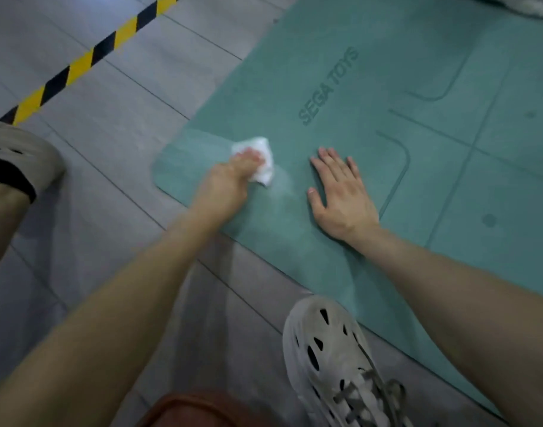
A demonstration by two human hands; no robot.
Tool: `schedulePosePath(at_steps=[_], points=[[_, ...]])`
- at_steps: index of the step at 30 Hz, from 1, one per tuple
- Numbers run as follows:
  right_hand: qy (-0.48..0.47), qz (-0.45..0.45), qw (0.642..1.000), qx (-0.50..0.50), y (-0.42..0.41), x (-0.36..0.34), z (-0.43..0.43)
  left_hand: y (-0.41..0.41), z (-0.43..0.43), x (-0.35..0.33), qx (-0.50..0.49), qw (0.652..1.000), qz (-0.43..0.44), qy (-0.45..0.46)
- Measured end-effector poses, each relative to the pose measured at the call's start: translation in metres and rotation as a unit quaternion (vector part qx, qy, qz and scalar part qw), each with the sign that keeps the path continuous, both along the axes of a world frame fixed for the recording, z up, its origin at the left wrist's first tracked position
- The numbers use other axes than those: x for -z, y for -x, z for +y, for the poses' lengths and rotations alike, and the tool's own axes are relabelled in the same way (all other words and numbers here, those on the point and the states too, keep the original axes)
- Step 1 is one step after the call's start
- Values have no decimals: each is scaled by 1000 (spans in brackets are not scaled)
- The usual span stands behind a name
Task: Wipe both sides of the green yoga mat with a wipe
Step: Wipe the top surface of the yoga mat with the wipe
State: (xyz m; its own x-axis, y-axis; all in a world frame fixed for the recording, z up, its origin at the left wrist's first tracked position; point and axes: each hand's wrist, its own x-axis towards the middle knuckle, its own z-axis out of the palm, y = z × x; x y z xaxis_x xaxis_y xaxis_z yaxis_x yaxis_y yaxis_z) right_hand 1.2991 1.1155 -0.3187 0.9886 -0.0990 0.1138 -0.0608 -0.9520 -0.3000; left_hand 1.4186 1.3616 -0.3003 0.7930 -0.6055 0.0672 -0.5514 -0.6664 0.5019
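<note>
Their left hand [230, 183] clutches the wipe [264, 167] near a corner of the green yoga mat [418, 72], right hand [341, 195] pressed flat on it. That corner might fold over if the wipe snags.

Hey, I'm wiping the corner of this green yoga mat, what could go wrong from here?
The wipe is bunched in your left hand, so it may miss strips of the mat. Your right hand pins the mat short of the corner, so hard strokes might curl it. Your shoe sits at the mat's edge and could dirty it.
</note>
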Motion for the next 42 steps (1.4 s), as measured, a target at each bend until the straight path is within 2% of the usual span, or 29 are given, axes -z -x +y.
schedulePosePath(at_steps=[3, 5, 8, 9, 11, 13, 14, 15, 17, 19, 21, 22, 23, 25, 26, 27, 28, 29, 31, 32, 33, 35, 37, 38, 39, 42], points=[[27, 27, 998, -50, 5, -2, -12, -57, 47, -2, -168, 983, 20, -73], [37, 27, 995, -85, 8, -5, -23, -67, 53, -4, -199, 977, 11, -70], [22, -11, 998, -64, 9, -6, -31, -41, 9, -12, -231, 972, 14, -37], [14, -18, 998, -60, 7, -6, -30, -25, -13, -13, -197, 980, 4, -24], [2, -24, 998, -66, 6, -4, -27, 18, -51, -8, -22, 999, -24, -22], [-7, -32, 997, -66, 7, -2, -26, 37, -56, 0, 134, 990, -42, -14], [-11, -34, 997, -68, 7, -2, -26, 28, -46, -8, 153, 987, -44, -11], [-13, -34, 997, -70, 6, -2, -27, 12, -32, -14, 133, 990, -43, -14], [-14, -32, 997, -66, 5, -3, -28, -33, 0, -28, -11, 998, -37, -58], [-14, -28, 998, -61, 6, -3, -27, -77, 33, -33, -182, 979, 0, -92], [-14, -22, 998, -59, 8, -1, -26, -85, 34, -30, -273, 959, 45, -58], [-14, -23, 998, -59, 9, 0, -25, -74, 22, -23, -263, 962, 39, -53], [-14, -26, 998, -59, 10, 0, -26, -56, 9, -15, -208, 976, 31, -57], [-15, -34, 998, -59, 8, -1, -26, -11, -10, -5, -15, 999, -8, -49], [-18, -37, 997, -59, 6, -2, -25, 0, -10, -8, 65, 997, -19, -42], [-21, -39, 997, -58, 3, -3, -24, -2, -10, -19, 101, 994, -22, -31], [-23, -39, 997, -59, 2, -4, -23, -20, -6, -24, 65, 997, -23, -24], [-25, -37, 997, -58, 2, -3, -21, -43, -1, -23, -16, 999, -22, -39], [-24, -39, 997, -54, 3, -2, -23, -85, 2, -21, -192, 979, 39, -64], [-22, -38, 998, -53, 4, -2, -24, -87, -11, -19, -223, 971, 58, -58], [-21, -38, 998, -52, 5, -2, -26, -76, -27, -12, -204, 976, 54, -58], [-25, -45, 998, -41, 5, -3, -26, -19, -55, 4, -37, 997, 19, -65], [-36, -61, 997, -11, 3, -4, -24, 33, -57, 4, 135, 990, 1, -34], [-42, -71, 997, 7, 1, -4, -25, 34, -50, -1, 171, 985, 2, -32], [-47, -77, 996, 20, 1, -4, -26, 19, -43, -4, 160, 986, -6, -42], [-39, -75, 995, 44, 5, -3, -24, -48, -27, -28, -24, 988, 0, -151]])
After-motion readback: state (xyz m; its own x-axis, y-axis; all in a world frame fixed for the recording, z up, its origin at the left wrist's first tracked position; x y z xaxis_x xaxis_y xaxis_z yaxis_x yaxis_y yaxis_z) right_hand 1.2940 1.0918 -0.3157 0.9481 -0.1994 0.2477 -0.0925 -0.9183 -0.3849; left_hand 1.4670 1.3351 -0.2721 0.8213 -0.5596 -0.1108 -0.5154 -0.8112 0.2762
